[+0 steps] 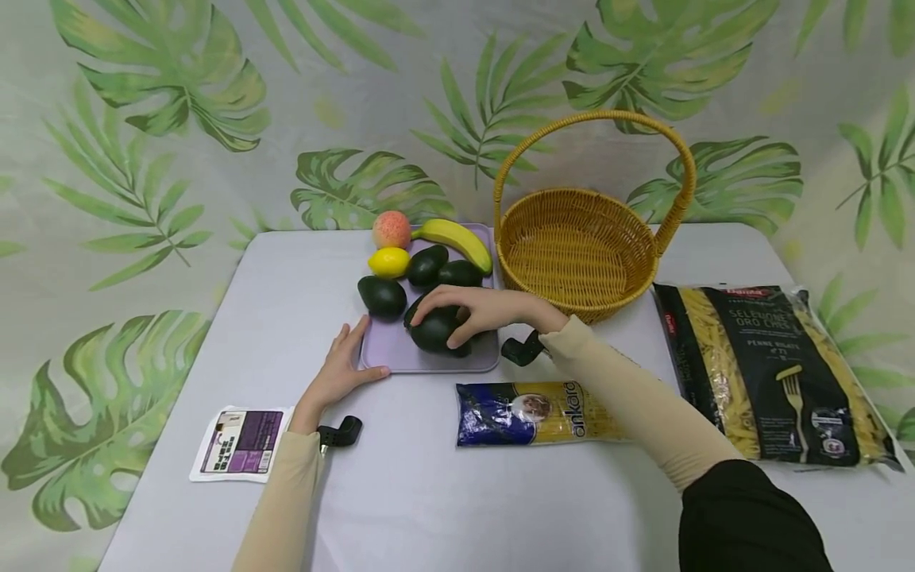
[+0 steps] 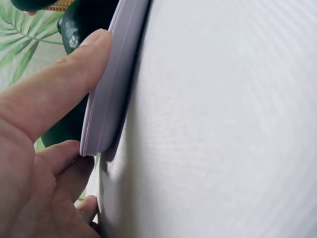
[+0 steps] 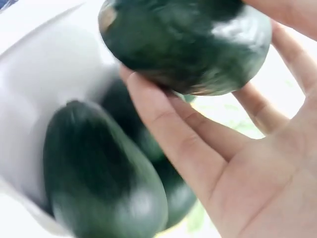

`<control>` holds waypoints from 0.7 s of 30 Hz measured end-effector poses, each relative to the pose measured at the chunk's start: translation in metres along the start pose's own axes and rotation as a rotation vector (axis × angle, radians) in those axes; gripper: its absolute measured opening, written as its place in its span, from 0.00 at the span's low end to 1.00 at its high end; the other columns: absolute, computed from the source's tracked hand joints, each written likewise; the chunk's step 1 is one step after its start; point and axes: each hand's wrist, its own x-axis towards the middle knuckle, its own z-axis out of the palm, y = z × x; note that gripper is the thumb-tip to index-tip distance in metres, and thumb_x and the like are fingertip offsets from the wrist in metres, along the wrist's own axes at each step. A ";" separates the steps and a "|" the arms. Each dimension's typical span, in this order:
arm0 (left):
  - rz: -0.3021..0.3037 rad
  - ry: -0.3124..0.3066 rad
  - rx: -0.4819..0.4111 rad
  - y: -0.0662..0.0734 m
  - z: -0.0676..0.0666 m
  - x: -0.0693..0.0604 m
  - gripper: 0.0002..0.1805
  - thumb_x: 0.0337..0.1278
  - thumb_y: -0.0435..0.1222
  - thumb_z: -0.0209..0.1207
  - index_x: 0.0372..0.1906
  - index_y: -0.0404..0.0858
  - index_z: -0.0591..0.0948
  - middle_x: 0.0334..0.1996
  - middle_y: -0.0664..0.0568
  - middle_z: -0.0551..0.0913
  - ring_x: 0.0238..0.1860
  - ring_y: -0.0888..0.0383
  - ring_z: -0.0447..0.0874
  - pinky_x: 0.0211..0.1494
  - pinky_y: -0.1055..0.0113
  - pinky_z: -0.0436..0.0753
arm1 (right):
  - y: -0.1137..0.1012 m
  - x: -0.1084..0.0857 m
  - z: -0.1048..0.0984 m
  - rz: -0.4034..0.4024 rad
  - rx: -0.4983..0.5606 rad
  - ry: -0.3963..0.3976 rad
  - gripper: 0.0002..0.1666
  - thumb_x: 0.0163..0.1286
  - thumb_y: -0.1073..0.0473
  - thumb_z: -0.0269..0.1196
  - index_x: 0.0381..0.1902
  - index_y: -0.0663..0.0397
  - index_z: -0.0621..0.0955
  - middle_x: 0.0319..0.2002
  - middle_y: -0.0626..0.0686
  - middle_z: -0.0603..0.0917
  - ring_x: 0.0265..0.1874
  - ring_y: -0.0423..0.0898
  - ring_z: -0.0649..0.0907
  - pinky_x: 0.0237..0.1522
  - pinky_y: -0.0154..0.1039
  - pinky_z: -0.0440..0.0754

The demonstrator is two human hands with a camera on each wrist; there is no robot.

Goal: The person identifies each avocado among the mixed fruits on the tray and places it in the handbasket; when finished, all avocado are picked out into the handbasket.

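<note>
My right hand [image 1: 477, 308] holds a dark green avocado [image 1: 432, 330] over the lilac tray [image 1: 386, 356]. In the right wrist view, the fingers and thumb of that hand [image 3: 257, 173] curl round the avocado [image 3: 183, 47], with other avocados [image 3: 101, 173] below it. My left hand [image 1: 337, 375] touches the tray's front left corner, its fingers spread. The left wrist view has the thumb of this hand [image 2: 34, 148] against the tray rim [image 2: 110, 84], the other fingers partly hidden round the corner. Further avocados [image 1: 382, 297] lie on the tray.
At the tray's back are a peach [image 1: 391, 229], a lemon [image 1: 389, 262] and a banana [image 1: 457, 238]. A wicker basket [image 1: 575, 246] stands right of it. Pasta packs [image 1: 532, 407], [image 1: 772, 373] lie right, the smaller partly under my right sleeve. A white-and-purple packet [image 1: 241, 442] lies front left.
</note>
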 end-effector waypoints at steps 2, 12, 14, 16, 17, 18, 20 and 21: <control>0.002 0.003 0.004 0.000 0.000 0.000 0.54 0.51 0.44 0.69 0.76 0.38 0.49 0.75 0.43 0.46 0.73 0.38 0.30 0.66 0.33 0.40 | 0.000 -0.011 -0.008 0.006 0.074 0.046 0.29 0.64 0.62 0.64 0.63 0.49 0.73 0.66 0.49 0.66 0.64 0.45 0.63 0.60 0.53 0.67; 0.005 -0.004 0.010 0.000 0.000 0.000 0.53 0.51 0.43 0.69 0.76 0.37 0.49 0.75 0.43 0.46 0.73 0.40 0.29 0.66 0.33 0.40 | 0.002 -0.073 -0.048 0.112 0.273 0.329 0.32 0.66 0.61 0.63 0.67 0.47 0.69 0.68 0.51 0.63 0.61 0.52 0.69 0.59 0.52 0.68; 0.008 -0.003 0.007 0.000 0.000 0.000 0.53 0.51 0.43 0.69 0.76 0.37 0.49 0.75 0.43 0.46 0.73 0.40 0.29 0.66 0.33 0.39 | 0.005 -0.084 -0.055 0.115 0.308 0.379 0.32 0.66 0.63 0.62 0.67 0.47 0.69 0.68 0.51 0.63 0.60 0.53 0.69 0.58 0.51 0.69; 0.009 -0.002 0.007 0.000 0.000 0.000 0.53 0.51 0.43 0.69 0.76 0.37 0.49 0.75 0.43 0.46 0.73 0.40 0.29 0.66 0.33 0.39 | 0.011 -0.092 -0.062 0.126 0.338 0.421 0.32 0.66 0.64 0.61 0.67 0.47 0.68 0.68 0.51 0.61 0.59 0.54 0.70 0.56 0.50 0.72; 0.009 -0.002 0.007 0.000 0.000 0.000 0.53 0.51 0.43 0.69 0.76 0.37 0.49 0.75 0.43 0.46 0.73 0.40 0.29 0.66 0.33 0.39 | 0.014 -0.096 -0.065 0.133 0.359 0.443 0.32 0.66 0.64 0.61 0.67 0.47 0.68 0.68 0.51 0.61 0.59 0.55 0.71 0.55 0.49 0.73; 0.008 -0.001 0.008 0.000 0.000 0.000 0.53 0.51 0.43 0.69 0.76 0.37 0.49 0.75 0.43 0.46 0.73 0.40 0.30 0.66 0.33 0.40 | 0.017 -0.100 -0.068 0.145 0.367 0.467 0.31 0.66 0.64 0.61 0.67 0.47 0.68 0.68 0.51 0.60 0.59 0.55 0.71 0.54 0.48 0.74; 0.006 -0.003 0.012 0.000 0.000 0.001 0.54 0.51 0.44 0.69 0.76 0.38 0.48 0.75 0.43 0.46 0.73 0.40 0.29 0.66 0.33 0.40 | 0.023 -0.106 -0.072 0.165 0.386 0.509 0.31 0.67 0.65 0.60 0.67 0.47 0.68 0.68 0.51 0.59 0.57 0.55 0.72 0.52 0.46 0.76; 0.005 -0.003 0.013 0.000 0.000 0.001 0.54 0.51 0.44 0.69 0.76 0.38 0.48 0.75 0.43 0.46 0.73 0.40 0.29 0.66 0.33 0.40 | 0.026 -0.109 -0.075 0.180 0.387 0.530 0.31 0.67 0.65 0.60 0.67 0.47 0.68 0.68 0.51 0.59 0.56 0.54 0.73 0.50 0.45 0.77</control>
